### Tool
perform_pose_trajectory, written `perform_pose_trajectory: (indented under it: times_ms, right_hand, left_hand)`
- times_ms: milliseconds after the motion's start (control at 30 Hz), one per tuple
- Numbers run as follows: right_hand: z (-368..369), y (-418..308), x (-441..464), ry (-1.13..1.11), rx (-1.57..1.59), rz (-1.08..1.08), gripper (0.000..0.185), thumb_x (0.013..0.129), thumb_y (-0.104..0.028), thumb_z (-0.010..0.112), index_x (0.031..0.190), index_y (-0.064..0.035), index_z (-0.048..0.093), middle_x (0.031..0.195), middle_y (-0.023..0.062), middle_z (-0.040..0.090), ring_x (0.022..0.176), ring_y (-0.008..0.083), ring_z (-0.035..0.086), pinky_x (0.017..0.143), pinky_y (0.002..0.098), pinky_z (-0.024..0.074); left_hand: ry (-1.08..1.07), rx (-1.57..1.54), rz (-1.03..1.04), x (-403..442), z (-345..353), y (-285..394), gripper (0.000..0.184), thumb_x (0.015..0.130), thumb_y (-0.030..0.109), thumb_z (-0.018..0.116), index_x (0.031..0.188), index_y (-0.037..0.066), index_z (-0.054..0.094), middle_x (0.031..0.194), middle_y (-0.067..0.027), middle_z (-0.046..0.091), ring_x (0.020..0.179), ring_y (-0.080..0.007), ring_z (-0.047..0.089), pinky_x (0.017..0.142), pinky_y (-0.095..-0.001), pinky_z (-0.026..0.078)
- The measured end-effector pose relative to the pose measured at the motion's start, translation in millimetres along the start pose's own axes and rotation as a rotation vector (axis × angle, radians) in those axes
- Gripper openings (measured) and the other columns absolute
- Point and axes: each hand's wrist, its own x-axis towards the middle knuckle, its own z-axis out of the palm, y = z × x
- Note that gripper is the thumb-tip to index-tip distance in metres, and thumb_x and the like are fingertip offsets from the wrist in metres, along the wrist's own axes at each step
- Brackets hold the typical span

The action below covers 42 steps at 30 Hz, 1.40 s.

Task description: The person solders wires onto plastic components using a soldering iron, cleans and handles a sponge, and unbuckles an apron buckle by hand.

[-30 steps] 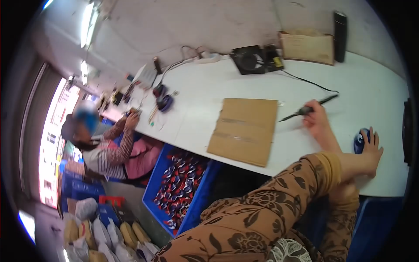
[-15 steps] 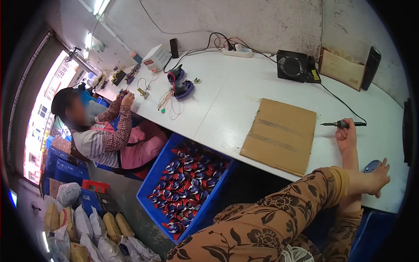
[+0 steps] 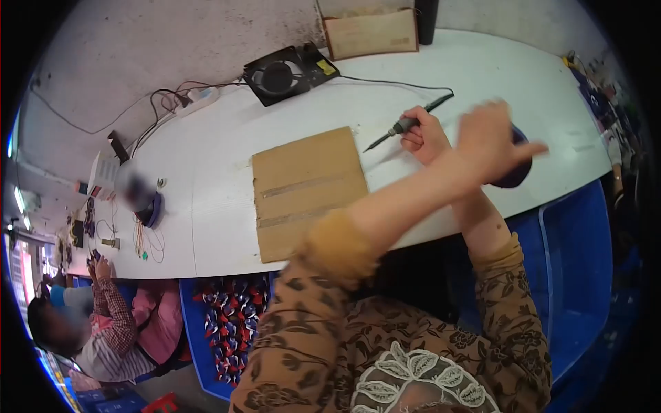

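Observation:
My right hand (image 3: 427, 134) is closed round the dark handle of a soldering iron (image 3: 401, 126). Its metal tip points down and left, toward the cardboard sheet (image 3: 310, 199), and a black cord trails from its back end. My left arm crosses over the right one. Motion blurs my left hand (image 3: 487, 134), though its thumb sticks out to the right. Right beside it, partly hidden behind the hand and wrist, is a dark blue rounded piece (image 3: 518, 168). I cannot tell whether the left hand holds this piece.
A black fan unit (image 3: 279, 77) stands at the wall beside a brown framed sheet (image 3: 372, 34). Below the table edge, a blue crate (image 3: 195, 337) holds many red, white and blue parts. Another blue bin (image 3: 578, 255) is at right. A co-worker (image 3: 103, 344) sits at left.
The view has swung to the right, so the table things appear further left. The iron stays in my right hand, now slanted. My left arm crosses over the right, its hand still by the blue piece.

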Motion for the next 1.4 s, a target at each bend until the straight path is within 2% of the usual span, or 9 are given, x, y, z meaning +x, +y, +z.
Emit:
perform_pose_trajectory:
  times_ms: [100,167,400,567,700,800,933,1333,1400]
  right_hand:
    - [24,7,-27,-0.037,0.153,-0.287,0.011,0.081,-0.013,0.055,0.072,-0.0056,0.054,0.056,-0.0016,0.043,0.047,0.0082,0.037,0.044,0.0226,0.0327]
    - [1,5,4,0.006,0.116,-0.085,0.012,0.08,-0.012,0.054,0.07,-0.006,0.051,0.052,-0.0013,0.041,0.041,0.0077,0.029,0.038,0.0228,0.0255]
    - [23,7,1,0.057,0.035,-0.046,0.017,0.08,-0.012,0.053,0.065,-0.0074,0.047,0.045,-0.0034,0.03,0.036,0.0064,0.019,0.036,0.0224,0.0172]
    - [35,7,0,-0.061,0.099,-0.157,0.016,0.08,-0.012,0.051,0.066,-0.0052,0.045,0.047,-0.0028,0.031,0.037,0.0071,0.02,0.036,0.0234,0.0176]
    - [33,10,-3,-0.052,0.155,-0.136,0.017,0.081,-0.013,0.05,0.066,-0.0052,0.047,0.044,-0.0034,0.029,0.036,0.0064,0.019,0.036,0.022,0.0173]
    - [34,9,-8,-0.026,0.151,-0.129,0.016,0.081,-0.012,0.05,0.067,-0.0045,0.049,0.044,-0.0031,0.03,0.036,0.0063,0.019,0.036,0.022,0.0179]
    - [33,10,-7,-0.028,0.12,-0.124,0.016,0.08,-0.012,0.05,0.066,-0.0053,0.047,0.045,-0.0032,0.032,0.037,0.0065,0.02,0.037,0.0224,0.0183]
    - [36,8,-6,0.004,0.124,-0.136,0.015,0.08,-0.013,0.05,0.068,-0.0042,0.048,0.047,-0.0029,0.032,0.037,0.0066,0.02,0.037,0.023,0.0182]
    - [35,7,-5,0.008,0.119,-0.145,0.015,0.08,-0.013,0.05,0.068,-0.0043,0.048,0.047,-0.0029,0.032,0.038,0.0069,0.02,0.037,0.0233,0.018]
  left_hand:
    - [0.018,-0.069,-0.244,-33,-60,-47,0.054,0.089,0.048,0.046,0.101,-0.004,0.053,0.087,-0.0195,0.06,0.081,-0.0282,0.061,0.069,-0.0392,0.049]
    - [0.104,-0.926,-0.581,-81,-115,-52,0.049,0.095,0.043,0.033,0.121,0.003,0.043,0.114,-0.0135,0.051,0.102,-0.0252,0.056,0.082,-0.043,0.051]
    - [0.609,-1.291,-0.813,-224,-156,-124,0.036,0.095,0.018,0.04,0.127,0.001,0.037,0.124,-0.0145,0.047,0.113,-0.0272,0.048,0.095,-0.047,0.042]
    - [0.431,-1.359,-0.847,-258,-153,-93,0.04,0.092,0.015,0.049,0.124,-0.006,0.039,0.121,-0.016,0.052,0.111,-0.0264,0.052,0.095,-0.0409,0.042]
    - [0.104,-1.146,-1.036,-268,-180,-52,0.049,0.084,0.014,0.062,0.122,-0.008,0.041,0.115,-0.0236,0.053,0.1,-0.0278,0.059,0.082,-0.0346,0.05]
    - [-0.062,-0.404,-1.102,-270,-191,-54,0.064,0.078,0.011,0.07,0.128,-0.007,0.035,0.112,-0.0215,0.055,0.092,-0.0295,0.061,0.077,-0.0317,0.051]
    - [0.292,0.537,-0.216,-233,-165,-64,0.092,0.06,0.019,0.082,0.131,-0.005,0.028,0.124,-0.023,0.044,0.118,-0.0355,0.041,0.096,-0.0438,0.035]
    - [0.316,0.729,-0.559,-215,-137,-93,0.115,0.057,0.053,0.077,0.138,-0.001,0.016,0.133,-0.024,0.03,0.13,-0.0342,0.023,0.107,-0.0485,0.012]
    - [0.447,-0.075,-0.461,-216,-145,-92,0.115,0.061,0.061,0.066,0.138,-0.003,0.011,0.138,-0.0238,0.021,0.133,-0.0326,0.016,0.109,-0.0474,0.008]
